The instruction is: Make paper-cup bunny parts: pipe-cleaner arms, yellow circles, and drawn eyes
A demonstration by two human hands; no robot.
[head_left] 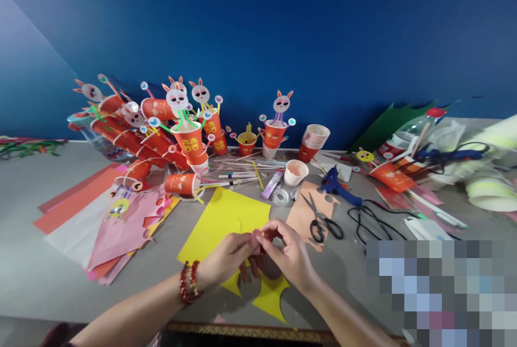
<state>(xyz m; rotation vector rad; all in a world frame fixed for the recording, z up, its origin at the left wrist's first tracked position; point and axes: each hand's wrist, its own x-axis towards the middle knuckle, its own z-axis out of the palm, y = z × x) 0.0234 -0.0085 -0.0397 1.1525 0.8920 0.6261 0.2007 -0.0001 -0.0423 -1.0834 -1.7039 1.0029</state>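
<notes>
My left hand [232, 255] and my right hand [288, 252] meet above the table with their fingertips pinched together. Between them is a small pinkish-red piece [256, 235], perhaps paper, mostly covered by the fingers. Below lies a yellow paper sheet [220, 217], and a yellow paper scrap with curved cut-outs [271, 296] is closer to the front edge. To the right of my right hand, black-handled scissors [319, 217] rest half open on a peach paper sheet [297, 212].
Red paper cups with rabbit faces [189, 142] crowd the back left. Coloured paper sheets [117, 239] lie in front of them. A white cup [296, 172], clear tape roll [280, 195], blue glue gun [339, 188] with black cord, stacked cups [314, 142] and a bottle [412, 129] stand right.
</notes>
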